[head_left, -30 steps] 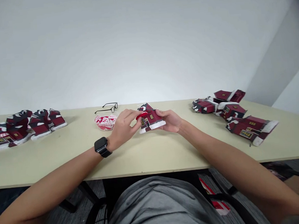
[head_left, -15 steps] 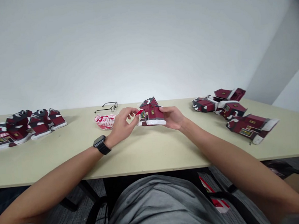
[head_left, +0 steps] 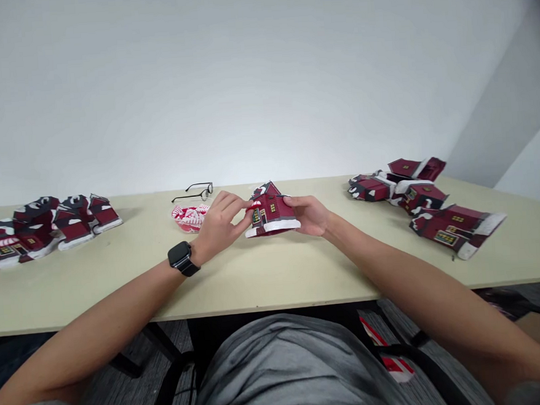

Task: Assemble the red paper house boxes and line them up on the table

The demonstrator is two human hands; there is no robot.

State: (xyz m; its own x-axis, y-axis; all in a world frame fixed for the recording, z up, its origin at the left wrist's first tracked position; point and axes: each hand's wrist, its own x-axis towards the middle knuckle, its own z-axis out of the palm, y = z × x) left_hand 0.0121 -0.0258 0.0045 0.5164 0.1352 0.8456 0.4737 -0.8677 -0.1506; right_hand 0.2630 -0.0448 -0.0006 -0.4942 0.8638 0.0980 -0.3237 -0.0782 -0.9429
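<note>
My right hand (head_left: pixel 310 215) grips the right side of a small dark-red model house (head_left: pixel 277 210), its thumb on the front near the roof. The house has snow-patched grey roofing, yellow windows and a white base. It is raised over the table and leans back a little. With thumb and fingertips, my left hand (head_left: pixel 221 223) pinches a small red-and-white striped awning (head_left: pixel 255 204) at the house's left front, just above the shop window. The awning touches or nearly touches the wall; my fingers partly cover it.
Left of my hand, a container (head_left: pixel 183 223) holds more striped pieces, with black glasses (head_left: pixel 195 193) behind. Several model houses (head_left: pixel 35 228) stand in a row at far left, one with an awning. Others (head_left: pixel 456 226) lie jumbled at right. The table's front edge (head_left: pixel 281 306) is near my body.
My left hand has brought the awning onto the house front above the window. The house has tipped back and dropped slightly in my right hand.
</note>
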